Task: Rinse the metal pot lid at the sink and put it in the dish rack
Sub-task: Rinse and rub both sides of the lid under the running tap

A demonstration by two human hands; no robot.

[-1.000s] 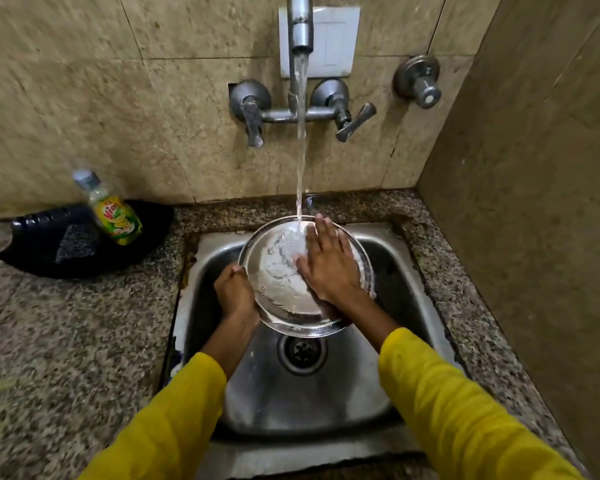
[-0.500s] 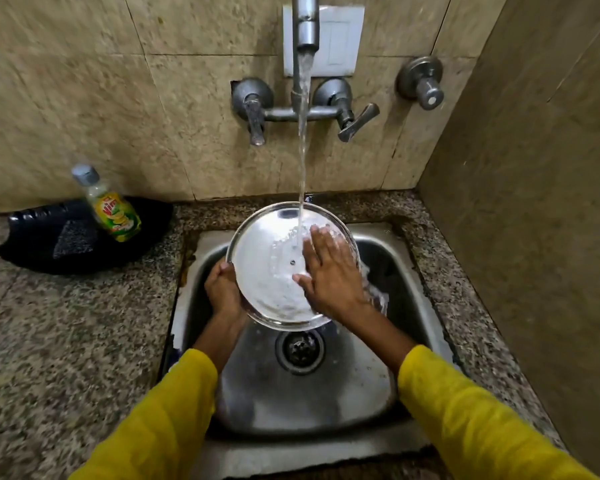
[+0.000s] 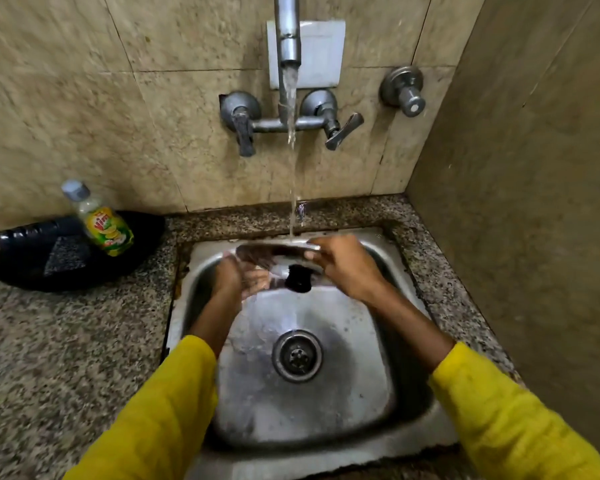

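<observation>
Yellow sleeves reach over the sink (image 3: pixel 388 441), and both hands grip the metal pot lid (image 3: pixel 278 252) under the running water. Its black knob (image 3: pixel 298 278) faces the person. At nine o'clock of the lid, the left hand (image 3: pixel 234 277) cups the rim; at three o'clock the right hand (image 3: pixel 343 265) pinches it. The tap (image 3: pixel 286 36) stands at twelve o'clock, a soap bottle (image 3: pixel 101 221) far off at nine.
</observation>
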